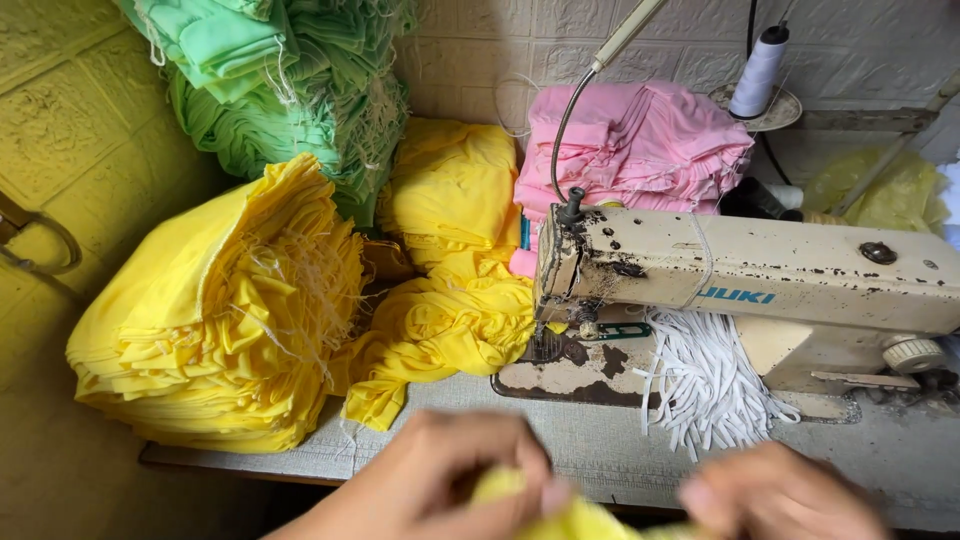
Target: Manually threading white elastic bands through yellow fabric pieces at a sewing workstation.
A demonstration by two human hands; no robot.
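At six o'clock, both hands blur over a small yellow fabric piece (575,518). The left hand (455,480) pinches it, fingers curled tight. The right hand (775,495) touches its far end; its grip I cannot tell. The sewing machine (760,285) sits at two o'clock.

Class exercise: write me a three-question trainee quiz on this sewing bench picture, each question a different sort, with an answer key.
1. True or false: the left hand and right hand both touch the yellow cloth.
2. What lies under the sewing machine arm? A) white strips B) scissors C) buttons
3. Which colour is the stack above the yellow pile?

Key: 1 true; 2 A; 3 green.
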